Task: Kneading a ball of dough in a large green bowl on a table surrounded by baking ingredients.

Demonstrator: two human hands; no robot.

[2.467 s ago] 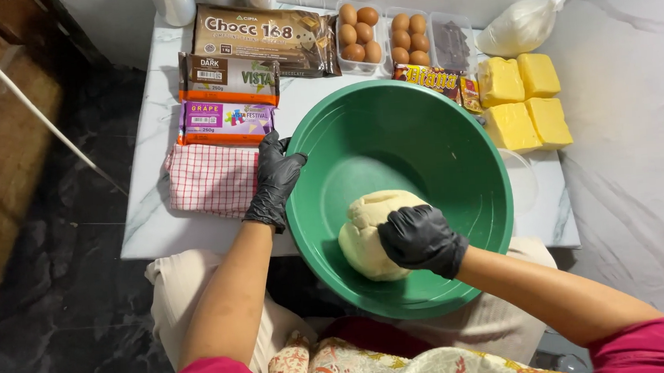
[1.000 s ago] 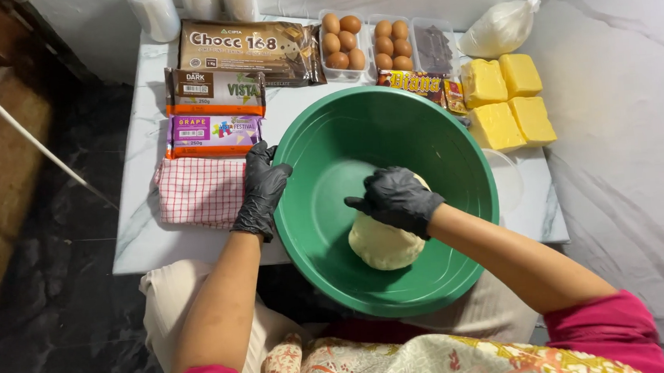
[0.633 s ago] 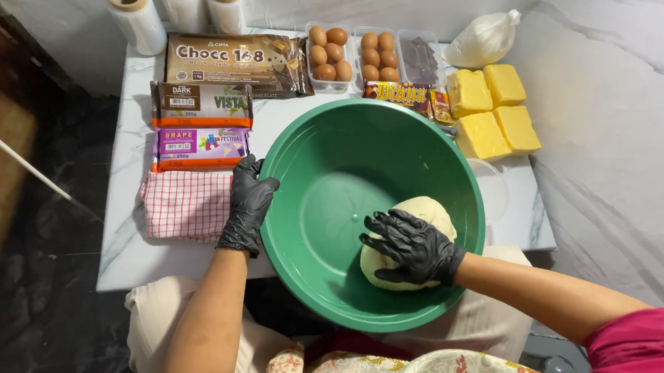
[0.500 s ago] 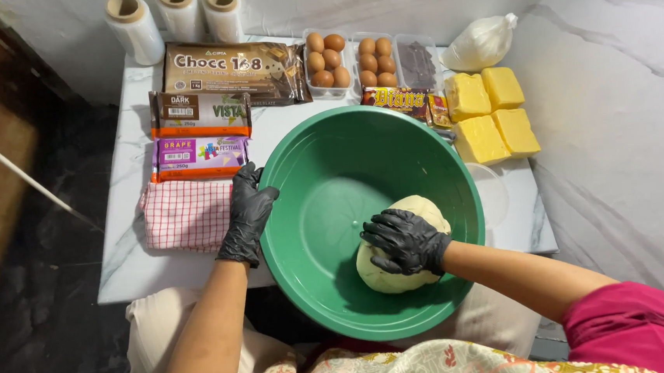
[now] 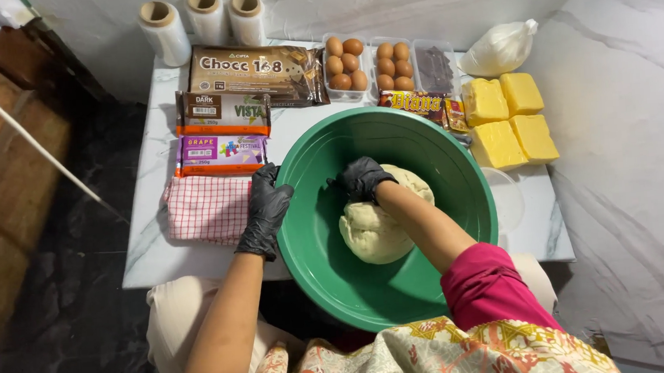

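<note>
inside the green bowl (image 5: 330,264), right hand (image 5: 363,180) presses dough (image 5: 374,234) (fingers curled); left hand (image 5: 265,211) grips rim.

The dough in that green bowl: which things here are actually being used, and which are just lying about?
In use:
dough, pressed by the right hand
green bowl, its rim gripped by the left hand

Lying about:
eggs in clear trays
yellow blocks
chocolate packets
checked cloth
film rolls
white bag
</note>
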